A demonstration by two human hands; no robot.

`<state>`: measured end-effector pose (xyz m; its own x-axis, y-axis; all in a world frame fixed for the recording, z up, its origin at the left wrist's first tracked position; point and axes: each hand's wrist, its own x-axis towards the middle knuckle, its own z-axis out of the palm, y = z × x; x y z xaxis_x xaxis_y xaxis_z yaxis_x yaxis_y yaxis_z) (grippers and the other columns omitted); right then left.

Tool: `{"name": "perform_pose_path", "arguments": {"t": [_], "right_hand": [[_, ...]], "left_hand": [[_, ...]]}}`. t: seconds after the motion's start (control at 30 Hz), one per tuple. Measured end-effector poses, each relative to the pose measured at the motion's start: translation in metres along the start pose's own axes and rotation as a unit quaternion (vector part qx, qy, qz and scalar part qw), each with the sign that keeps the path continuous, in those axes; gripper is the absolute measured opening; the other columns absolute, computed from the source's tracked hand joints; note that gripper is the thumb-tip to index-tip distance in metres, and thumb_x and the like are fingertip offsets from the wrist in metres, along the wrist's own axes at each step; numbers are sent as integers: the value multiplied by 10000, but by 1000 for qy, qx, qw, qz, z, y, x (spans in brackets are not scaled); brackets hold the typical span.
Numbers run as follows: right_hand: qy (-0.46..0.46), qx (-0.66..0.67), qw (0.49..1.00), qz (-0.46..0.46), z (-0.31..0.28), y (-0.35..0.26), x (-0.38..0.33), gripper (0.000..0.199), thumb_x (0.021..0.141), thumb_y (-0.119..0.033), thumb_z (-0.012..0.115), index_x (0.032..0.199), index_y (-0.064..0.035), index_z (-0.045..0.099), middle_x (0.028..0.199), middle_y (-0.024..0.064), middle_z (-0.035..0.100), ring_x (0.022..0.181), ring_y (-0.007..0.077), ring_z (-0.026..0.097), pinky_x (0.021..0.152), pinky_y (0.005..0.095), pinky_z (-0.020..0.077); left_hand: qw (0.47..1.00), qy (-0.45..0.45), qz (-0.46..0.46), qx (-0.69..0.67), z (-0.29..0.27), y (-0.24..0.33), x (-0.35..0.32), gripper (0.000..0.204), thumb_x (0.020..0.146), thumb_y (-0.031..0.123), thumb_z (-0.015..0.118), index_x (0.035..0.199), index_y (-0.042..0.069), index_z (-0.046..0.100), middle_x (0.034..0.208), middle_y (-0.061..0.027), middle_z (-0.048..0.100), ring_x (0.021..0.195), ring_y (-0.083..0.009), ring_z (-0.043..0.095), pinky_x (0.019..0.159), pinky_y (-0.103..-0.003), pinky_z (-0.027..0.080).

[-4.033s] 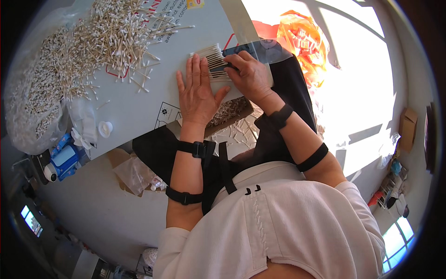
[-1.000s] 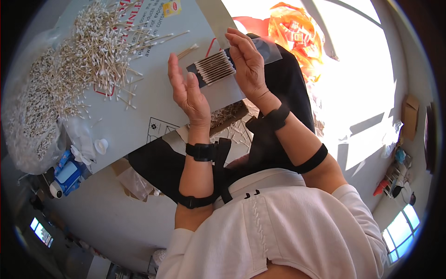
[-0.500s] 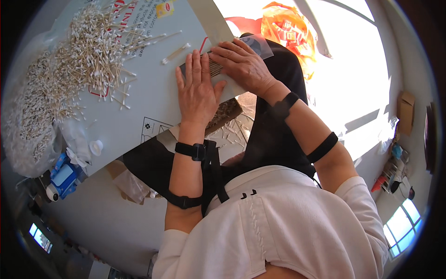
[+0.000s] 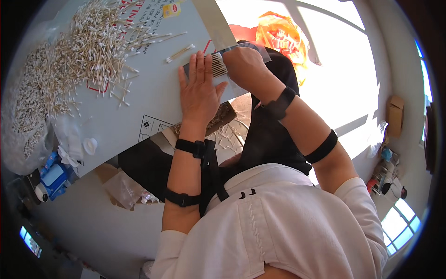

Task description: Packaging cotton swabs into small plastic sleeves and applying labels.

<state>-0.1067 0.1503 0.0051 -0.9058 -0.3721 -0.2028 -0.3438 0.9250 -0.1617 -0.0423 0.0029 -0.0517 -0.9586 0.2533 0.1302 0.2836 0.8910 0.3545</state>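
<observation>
My left hand (image 4: 199, 95) lies flat with its fingers stretched over a row of cotton swabs (image 4: 219, 66) near the table's right edge. White swab tips show in a line just right of its fingers. Curled closed, my right hand (image 4: 247, 67) is at the right end of that row, its fingertips hidden. Clear plastic film (image 4: 261, 50) sticks out past it, and I cannot make out what the fingers hold. Beyond my left hand, a few loose cotton swabs (image 4: 180, 53) lie on the table.
A large heap of cotton swabs (image 4: 100, 51) covers the table's left side, partly in a clear bag (image 4: 23, 153). A yellow packet (image 4: 171, 9) lies at the back. Below the table edge is a cardboard box (image 4: 223, 118); an orange bag (image 4: 284, 37) stands at far right.
My right hand has gone from lying flat on the swabs to curled closed at their right end, uncovering the white tips. The left hand stays flat. The view has shifted slightly.
</observation>
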Motion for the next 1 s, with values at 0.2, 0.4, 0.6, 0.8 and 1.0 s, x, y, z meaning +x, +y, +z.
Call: {"name": "perform_pose_path", "arguments": {"t": [0.2,0.4,0.6,0.8,1.0], "right_hand": [[-51,-36,998,-25,-5,-15,26,126,818,-130,621,820,-46,714,806,137,709,791,319,716,665,425,573],[-59,-53,995,57,-7,-15,28,143,779,-153,647,839,-49,725,814,168,707,786,343,708,672,436,565],[-2,104,982,156,0,23,18,196,683,-205,670,728,-16,695,688,167,666,673,296,668,635,397,521],[-3,215,966,143,12,39,16,243,660,-282,683,755,-65,738,734,172,687,720,338,678,686,412,544],[28,200,973,113,13,38,15,211,669,-222,676,656,-13,648,564,134,579,548,266,591,578,378,484]], "left_hand": [[1000,16,-3,2,3,1,1,739,937,484,544,1496,47,336,1573,-132,301,1481,-269,226,1181,-524,145],[999,32,-3,-10,5,1,0,817,873,483,625,1485,23,340,1565,-150,308,1473,-287,238,1170,-565,155],[999,28,-32,-7,10,8,2,783,928,487,554,1507,29,293,1578,-147,282,1484,-281,212,1180,-537,120],[997,48,-63,-17,15,22,9,782,933,471,555,1507,18,279,1573,-175,279,1482,-300,209,1184,-531,100],[998,34,-56,-17,18,31,7,768,931,447,567,1505,18,289,1573,-175,280,1482,-298,211,1185,-525,109]]}}
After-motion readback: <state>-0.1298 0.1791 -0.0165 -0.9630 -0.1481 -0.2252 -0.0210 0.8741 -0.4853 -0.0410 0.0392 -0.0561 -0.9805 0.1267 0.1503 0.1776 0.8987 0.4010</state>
